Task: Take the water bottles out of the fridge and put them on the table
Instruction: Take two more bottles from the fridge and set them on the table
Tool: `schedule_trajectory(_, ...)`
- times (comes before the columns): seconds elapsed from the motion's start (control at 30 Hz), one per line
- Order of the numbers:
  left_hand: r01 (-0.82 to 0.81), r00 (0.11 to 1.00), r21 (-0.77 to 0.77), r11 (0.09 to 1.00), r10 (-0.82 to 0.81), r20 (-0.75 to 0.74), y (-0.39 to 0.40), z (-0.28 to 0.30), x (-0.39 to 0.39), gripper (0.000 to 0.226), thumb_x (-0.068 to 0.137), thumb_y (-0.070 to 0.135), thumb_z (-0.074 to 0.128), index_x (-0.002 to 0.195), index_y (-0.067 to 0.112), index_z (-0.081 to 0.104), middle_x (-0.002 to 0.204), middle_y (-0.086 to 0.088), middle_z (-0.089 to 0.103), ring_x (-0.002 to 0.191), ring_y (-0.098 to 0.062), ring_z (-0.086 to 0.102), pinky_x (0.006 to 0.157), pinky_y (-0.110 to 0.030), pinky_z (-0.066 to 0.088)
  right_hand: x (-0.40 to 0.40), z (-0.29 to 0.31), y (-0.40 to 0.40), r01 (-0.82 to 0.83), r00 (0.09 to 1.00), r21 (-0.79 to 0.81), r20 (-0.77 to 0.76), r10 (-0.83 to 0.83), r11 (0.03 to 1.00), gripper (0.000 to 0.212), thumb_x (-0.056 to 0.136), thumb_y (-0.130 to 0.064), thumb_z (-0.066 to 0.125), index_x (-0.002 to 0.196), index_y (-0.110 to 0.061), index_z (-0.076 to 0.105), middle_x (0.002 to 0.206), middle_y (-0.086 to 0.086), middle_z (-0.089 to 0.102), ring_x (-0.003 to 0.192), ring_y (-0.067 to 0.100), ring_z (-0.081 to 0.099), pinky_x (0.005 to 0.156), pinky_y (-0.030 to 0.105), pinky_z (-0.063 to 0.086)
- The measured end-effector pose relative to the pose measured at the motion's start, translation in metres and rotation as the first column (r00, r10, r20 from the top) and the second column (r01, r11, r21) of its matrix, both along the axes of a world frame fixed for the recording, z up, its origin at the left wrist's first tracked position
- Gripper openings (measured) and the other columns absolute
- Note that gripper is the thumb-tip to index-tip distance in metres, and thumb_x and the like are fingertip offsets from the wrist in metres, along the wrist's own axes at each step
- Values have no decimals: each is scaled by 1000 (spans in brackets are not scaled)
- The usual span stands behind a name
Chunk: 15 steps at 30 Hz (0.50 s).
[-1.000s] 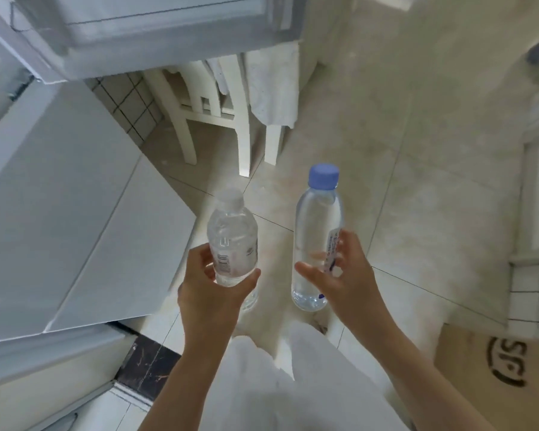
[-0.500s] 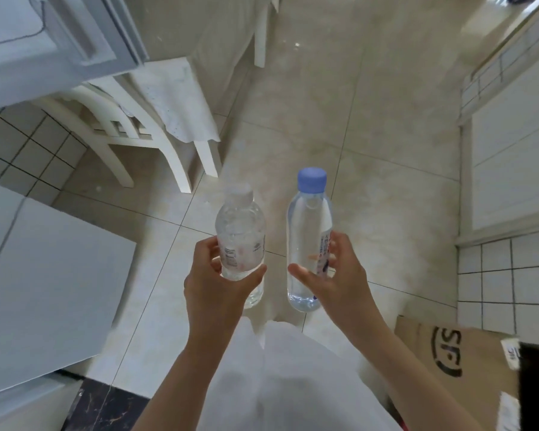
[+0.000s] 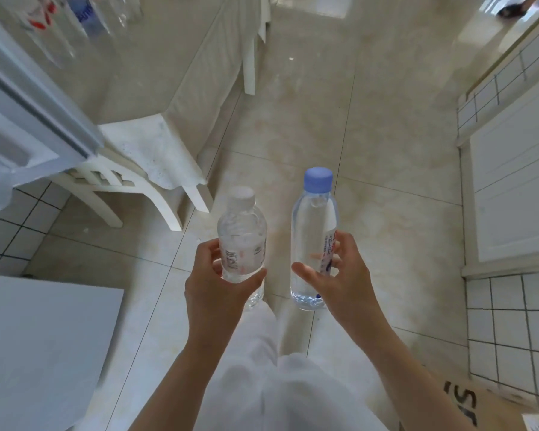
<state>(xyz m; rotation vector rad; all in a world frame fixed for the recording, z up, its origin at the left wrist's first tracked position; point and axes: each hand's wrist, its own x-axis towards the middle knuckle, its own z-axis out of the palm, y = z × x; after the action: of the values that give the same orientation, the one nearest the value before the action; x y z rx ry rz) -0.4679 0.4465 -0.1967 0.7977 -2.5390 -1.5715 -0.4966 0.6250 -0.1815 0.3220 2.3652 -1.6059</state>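
My left hand (image 3: pixel 213 286) grips a short clear water bottle with a white cap (image 3: pixel 241 234), held upright over the floor. My right hand (image 3: pixel 339 275) holds a taller clear bottle with a blue cap (image 3: pixel 314 225), also upright, right beside the first. The table (image 3: pixel 156 66) with a beige cloth is at the upper left, and several clear bottles (image 3: pixel 72 23) stand on its far left part. An open fridge door (image 3: pixel 22 119) crosses the left edge; the fridge's inside is out of view.
A white chair (image 3: pixel 128 181) stands tucked at the table's near corner. A white fridge surface (image 3: pixel 41 346) fills the lower left. White cabinets and tiled wall (image 3: pixel 511 188) run along the right. A cardboard box (image 3: pixel 467 402) lies at the lower right. Tiled floor lies ahead.
The view has swung right and up, away from the fridge: the table top with its bottles has come into sight. Both hands still carry their bottles in front of me.
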Motion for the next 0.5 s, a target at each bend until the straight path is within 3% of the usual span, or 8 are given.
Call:
schedule_trajectory(0.13,5,1000,4,1000,-5,-10,-13,7,-78,70,54,27,93,110,27,51,99,18,64,92,-4,65,75,-24,53,-77,6,-14,-28,999,16,-35,29,999,61,69,-31,82,116,-24,45,110,-7,63,99,14,66,83,34,58)
schedule_trajectory(0.33,-45,998,42,998,47,-50,-26,21,-182,68,54,25,93,108,23,52,96,15,66,89,-8,66,76,-32,55,-177,19,-32,-48,994,9,-94,49,999,59,69,-29,83,112,-30,43,99,-24,59,88,-7,62,70,11,53)
schedule_trajectory(0.5,-89,994,39,995,91,-58,-30,22,-240,70,53,23,93,110,20,52,96,13,66,88,-9,66,70,-23,51,-247,23,-36,-93,990,-4,-111,92,996,62,69,-26,83,118,-24,46,107,-11,63,94,4,66,77,22,57)
